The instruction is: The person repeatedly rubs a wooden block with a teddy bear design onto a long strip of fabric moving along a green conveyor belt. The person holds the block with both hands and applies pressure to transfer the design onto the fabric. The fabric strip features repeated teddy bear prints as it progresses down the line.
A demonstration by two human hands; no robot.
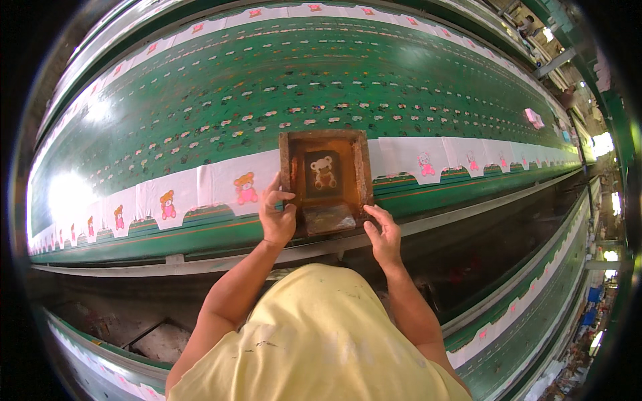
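Note:
A wooden screen-printing frame [361, 164] lies over the strip of white fabric pieces [254, 167] along the near side of the long green table [221, 107]. Inside it is a dark panel with a pale teddy-bear design [321, 172] and a smeared orange-brown border. My left hand [277, 214] grips the left side, fingers curled at the edge. My right hand [381, 230] touches the lower right corner with its fingertips, fingers loosely apart. Bears printed on the fabric are pink and brown left of the frame, pink and pale to the right. The fabric under the frame is hidden.
A far fabric strip [314, 9] with bear prints runs along the table's other edge. A pink stack [533, 119] sits at the right. A metal rail [441, 204] borders the near edge. Another printing table [508, 314] stands behind me. People [527, 27] are at the upper right.

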